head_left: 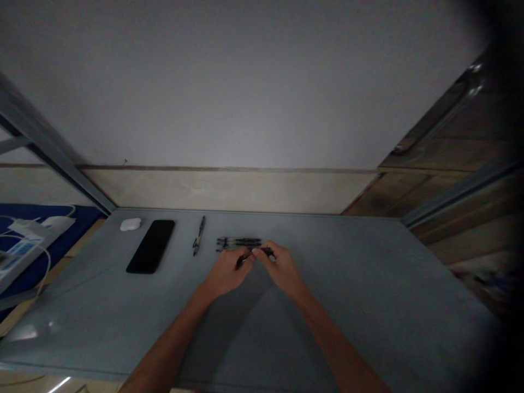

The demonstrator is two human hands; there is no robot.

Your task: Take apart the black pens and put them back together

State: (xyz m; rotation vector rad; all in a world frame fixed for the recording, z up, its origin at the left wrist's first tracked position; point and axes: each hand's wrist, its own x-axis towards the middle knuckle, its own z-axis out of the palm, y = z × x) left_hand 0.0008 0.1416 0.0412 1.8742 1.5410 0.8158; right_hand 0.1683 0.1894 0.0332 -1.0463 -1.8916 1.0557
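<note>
Near the middle of the grey table (347,284), my left hand (228,272) and my right hand (281,268) meet with their fingertips close together. Each hand pinches a dark part of what looks like a pen (268,251); whether it is one piece or two I cannot tell. Just beyond the fingers lie several dark pens (239,240) side by side, roughly level, partly hidden by my hands. A separate pen (198,236) lies to their left, pointing away from me.
A black phone (151,246) and a white earbud case (130,224) lie on the left of the table. A wall rises behind it, with metal frame posts at both sides. A power strip (18,256) with cables sits beyond the left edge.
</note>
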